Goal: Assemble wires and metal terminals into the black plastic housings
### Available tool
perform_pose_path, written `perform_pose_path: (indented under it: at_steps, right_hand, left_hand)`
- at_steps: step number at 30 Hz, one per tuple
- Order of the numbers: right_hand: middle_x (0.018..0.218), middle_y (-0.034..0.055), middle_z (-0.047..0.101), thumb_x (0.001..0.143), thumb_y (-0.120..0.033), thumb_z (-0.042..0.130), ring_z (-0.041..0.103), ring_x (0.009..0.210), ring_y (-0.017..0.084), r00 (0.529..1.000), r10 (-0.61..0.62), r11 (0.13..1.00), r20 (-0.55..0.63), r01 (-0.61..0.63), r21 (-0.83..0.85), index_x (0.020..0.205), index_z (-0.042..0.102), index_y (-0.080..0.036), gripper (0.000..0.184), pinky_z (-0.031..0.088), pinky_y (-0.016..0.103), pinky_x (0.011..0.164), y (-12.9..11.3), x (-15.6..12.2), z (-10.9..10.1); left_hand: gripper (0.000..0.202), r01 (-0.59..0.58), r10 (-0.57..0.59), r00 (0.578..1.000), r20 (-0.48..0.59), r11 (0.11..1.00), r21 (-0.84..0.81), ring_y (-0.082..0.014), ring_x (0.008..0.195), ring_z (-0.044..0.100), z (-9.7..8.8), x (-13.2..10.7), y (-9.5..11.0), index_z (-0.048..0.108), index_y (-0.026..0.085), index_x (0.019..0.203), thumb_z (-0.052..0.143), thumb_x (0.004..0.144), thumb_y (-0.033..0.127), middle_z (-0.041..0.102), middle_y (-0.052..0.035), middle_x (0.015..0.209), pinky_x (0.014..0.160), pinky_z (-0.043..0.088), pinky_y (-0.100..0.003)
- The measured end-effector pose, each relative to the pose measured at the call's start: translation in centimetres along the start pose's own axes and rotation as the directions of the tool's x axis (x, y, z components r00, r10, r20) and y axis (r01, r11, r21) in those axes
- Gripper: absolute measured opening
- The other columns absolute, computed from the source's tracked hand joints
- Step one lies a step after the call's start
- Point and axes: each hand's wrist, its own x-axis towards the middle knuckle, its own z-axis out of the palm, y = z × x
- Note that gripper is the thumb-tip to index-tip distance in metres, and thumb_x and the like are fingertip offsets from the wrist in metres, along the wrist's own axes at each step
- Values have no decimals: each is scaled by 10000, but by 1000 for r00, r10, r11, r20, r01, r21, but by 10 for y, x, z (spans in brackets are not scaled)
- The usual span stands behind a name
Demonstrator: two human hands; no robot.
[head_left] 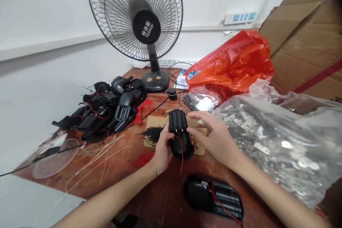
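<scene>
My left hand (163,146) grips a black plastic battery housing (181,146) by its left side, tilted up over the table. The housing has a ribbed battery compartment at its far end, small metal contacts in the middle and a red wire hanging down its rounded near end. At its right edge is my right hand (211,135), thumb and fingers apart, the thumb tip at or very near the housing. A second black housing (200,196) with a red wire lies on the table just in front of me. Behind my hands, thin black pieces (152,134) lie on a tan board (149,121).
Several black housings with red wires (107,110) are heaped at the left. A fan (146,26) stands behind. On the right are a clear bag of metal pieces (278,146), a red plastic bag (235,64) and a cardboard box (307,39). Loose wires (98,158) and a clear lid (56,160) lie left.
</scene>
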Motion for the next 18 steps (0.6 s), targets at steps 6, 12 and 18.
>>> perform_pose_path:
  at_steps: [6, 12, 18]
  right_hand:
    - [989, 46, 624, 872, -174, 643, 572, 948, 151, 966, -250, 942, 60, 257, -215, 922, 693, -171, 71, 463, 315, 858, -5, -1, 1]
    - [1018, 49, 630, 844, -247, 689, 581, 972, 181, 974, -101, 957, 202, 151, -249, 976, 699, -185, 147, 452, 343, 880, 0, 0, -4]
    - [928, 38, 650, 990, -356, 469, 610, 909, 159, 948, 40, 999, 316, -28, -42, 844, 686, -164, 325, 461, 310, 856, -5, 12, -24]
  left_hand:
    - [751, -52, 52, 999, 9, 995, 90, 56, 985, 448, -3, 0, -4, 339, 155, 1378, 474, 655, 309, 482, -40, 1158, 939, 452, -47]
    - [798, 53, -58, 996, 66, 996, 73, 51, 1031, 440, -7, 1, -8, 289, 231, 1433, 472, 659, 288, 469, -28, 1194, 1019, 439, -73]
    - [737, 85, -102, 974, 202, 992, 91, 16, 1149, 478, -4, 0, -9, 207, 285, 1475, 447, 793, 430, 411, -41, 1326, 1110, 436, -144]
